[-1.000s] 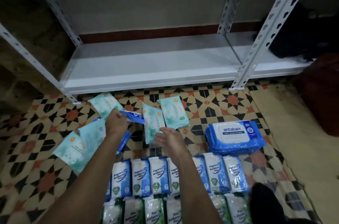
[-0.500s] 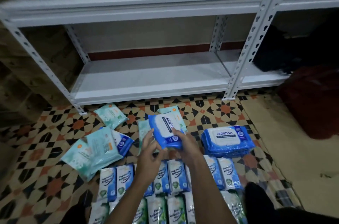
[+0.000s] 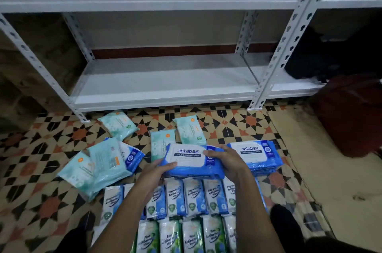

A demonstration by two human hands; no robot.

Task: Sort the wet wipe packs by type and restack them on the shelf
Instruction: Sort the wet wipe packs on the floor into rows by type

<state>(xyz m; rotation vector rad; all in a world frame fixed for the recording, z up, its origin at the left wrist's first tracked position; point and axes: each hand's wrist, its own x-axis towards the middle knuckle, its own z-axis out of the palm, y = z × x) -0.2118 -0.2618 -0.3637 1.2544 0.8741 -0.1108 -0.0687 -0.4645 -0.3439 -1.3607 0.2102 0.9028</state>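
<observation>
A blue Antabax pack [image 3: 189, 158] is held flat above the floor, label up. My left hand [image 3: 158, 174] grips its near left edge and my right hand [image 3: 226, 158] grips its right end. To its right a stack of the same blue Antabax packs [image 3: 256, 154] lies on the tiles. Pale green packs [image 3: 117, 124] [image 3: 190, 129] [image 3: 93, 166] are scattered on the floor, one blue pack [image 3: 132, 155] tucked among them. Rows of blue-and-white antibacterial packs [image 3: 194, 196] and green pine packs [image 3: 171, 236] stand below my hands. The white metal shelf [image 3: 165, 85] is behind.
A perforated white shelf post [image 3: 289, 39] stands at the right front, another slants at the left [image 3: 31, 58]. A dark red object [image 3: 351, 116] and a black bag [image 3: 310, 54] sit at the right. Patterned tiles [image 3: 41, 201] cover the floor; my feet show at the bottom.
My left hand picked a blue pack from the scattered green ones. Both hands then turned it from upright to flat and shifted it rightward toward the blue stack.
</observation>
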